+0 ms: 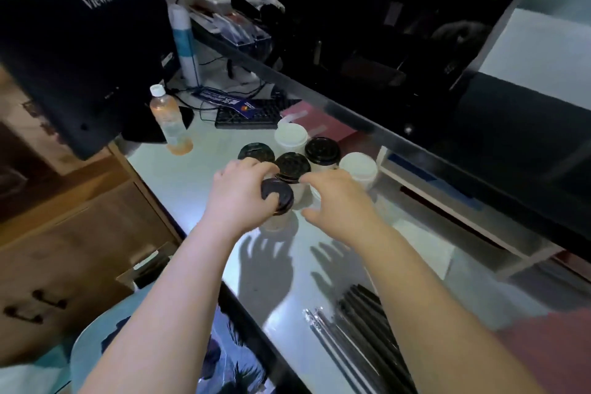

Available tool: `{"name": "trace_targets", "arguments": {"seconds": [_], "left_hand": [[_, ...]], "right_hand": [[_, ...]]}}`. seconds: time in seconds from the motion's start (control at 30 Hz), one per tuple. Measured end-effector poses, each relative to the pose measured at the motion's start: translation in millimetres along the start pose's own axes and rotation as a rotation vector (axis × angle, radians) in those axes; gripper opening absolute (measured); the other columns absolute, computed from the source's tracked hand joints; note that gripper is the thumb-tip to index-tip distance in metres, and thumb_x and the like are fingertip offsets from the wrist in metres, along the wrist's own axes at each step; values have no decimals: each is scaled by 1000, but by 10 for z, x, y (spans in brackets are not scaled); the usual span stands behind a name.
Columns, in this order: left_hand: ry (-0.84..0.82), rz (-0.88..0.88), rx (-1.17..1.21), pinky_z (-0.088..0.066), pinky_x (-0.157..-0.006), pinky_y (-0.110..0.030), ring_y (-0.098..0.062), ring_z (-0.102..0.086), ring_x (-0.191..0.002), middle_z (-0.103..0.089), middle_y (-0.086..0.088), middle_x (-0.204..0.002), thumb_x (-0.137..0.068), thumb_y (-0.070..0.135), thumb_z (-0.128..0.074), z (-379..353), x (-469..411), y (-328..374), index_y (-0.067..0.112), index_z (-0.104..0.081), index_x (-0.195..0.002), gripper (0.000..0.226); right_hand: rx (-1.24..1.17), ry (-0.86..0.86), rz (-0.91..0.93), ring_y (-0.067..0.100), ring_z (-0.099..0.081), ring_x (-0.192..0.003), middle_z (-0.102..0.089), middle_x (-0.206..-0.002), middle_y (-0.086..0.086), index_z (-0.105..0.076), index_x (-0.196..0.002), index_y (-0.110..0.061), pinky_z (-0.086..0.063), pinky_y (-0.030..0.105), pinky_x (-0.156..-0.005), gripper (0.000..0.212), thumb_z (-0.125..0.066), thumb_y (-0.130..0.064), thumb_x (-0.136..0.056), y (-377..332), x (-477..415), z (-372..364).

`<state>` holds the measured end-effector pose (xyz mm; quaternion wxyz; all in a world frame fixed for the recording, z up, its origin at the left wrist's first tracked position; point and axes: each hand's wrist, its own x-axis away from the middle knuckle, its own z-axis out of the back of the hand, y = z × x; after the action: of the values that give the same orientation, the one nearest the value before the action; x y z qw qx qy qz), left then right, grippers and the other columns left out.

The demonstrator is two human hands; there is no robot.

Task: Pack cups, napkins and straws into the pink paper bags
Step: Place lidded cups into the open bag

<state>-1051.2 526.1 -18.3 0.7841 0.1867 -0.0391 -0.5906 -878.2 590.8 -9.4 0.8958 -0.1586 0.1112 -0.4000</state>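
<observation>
The left hand (238, 198) gripped a black-lidded cup (277, 197) in curled fingers; the right hand (339, 201) arched half-open alongside, hold unclear.

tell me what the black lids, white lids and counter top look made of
Black lids: probably moulded plastic, glossy, with an embossed pattern catching light. White lids: likely plastic, matte. Counter top: smooth, mirror-like, with hand shadows and glare on it; glass or polished metal.

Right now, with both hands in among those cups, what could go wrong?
The left hand grips the nearest black-lidded cup near its lid; the lid might pop off and spill. The other cups stand tightly clustered, so the right hand reaching in could topple one. The straws lie by the right forearm and may get swept aside.
</observation>
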Motion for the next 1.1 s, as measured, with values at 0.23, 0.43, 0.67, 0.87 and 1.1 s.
{"name": "trace_targets", "arguments": {"seconds": [0.23, 0.43, 0.67, 0.87, 1.1], "left_hand": [[-64, 104, 7, -37, -95, -39, -27, -44, -121, -57, 3, -127, -82, 34, -60, -210, -287, -668, 34, -56, -127, 45], [-105, 107, 29, -36, -101, -42, -24, -43, -125, -57, 2, -129, -80, 34, -61, -360, -355, -863, 32, -57, -126, 46], [-111, 99, 37, -32, -102, -40, -22, -40, -126, -56, 4, -128, -82, 35, -61, -337, -332, -789, 33, -56, -127, 45], [-36, 2, 22, -34, -97, -37, -22, -40, -124, -57, 6, -125, -83, 31, -59, -45, -343, -320, 33, -55, -128, 45], [24, -187, -45, -35, -97, -40, -25, -43, -122, -56, 5, -126, -80, 32, -60, 202, -194, 580, 34, -54, -128, 49]], "right_hand": [[255, -213, 106, 31, -30, -129, -35, -145, 4, -33, -144, -28, -35, 44, -102, 78, -71, -40, -76, -163, -714, -686], [365, -238, 144, 34, -17, -139, -18, -155, 10, -15, -151, -30, -19, 47, -111, 82, -63, -36, -85, -186, -859, -1029], [314, -198, 212, 31, -26, -131, -28, -147, 7, -28, -146, -27, -26, 44, -106, 74, -67, -30, -83, -188, -655, -1077], [220, -197, 180, 28, -27, -125, -33, -143, 4, -31, -145, -32, -26, 40, -101, 85, -72, -28, -70, -92, -430, -490], [282, -53, 73, 26, -28, -128, -35, -145, -2, -34, -143, -36, -28, 42, -106, 76, -66, -36, -75, 346, 289, 619]]}}
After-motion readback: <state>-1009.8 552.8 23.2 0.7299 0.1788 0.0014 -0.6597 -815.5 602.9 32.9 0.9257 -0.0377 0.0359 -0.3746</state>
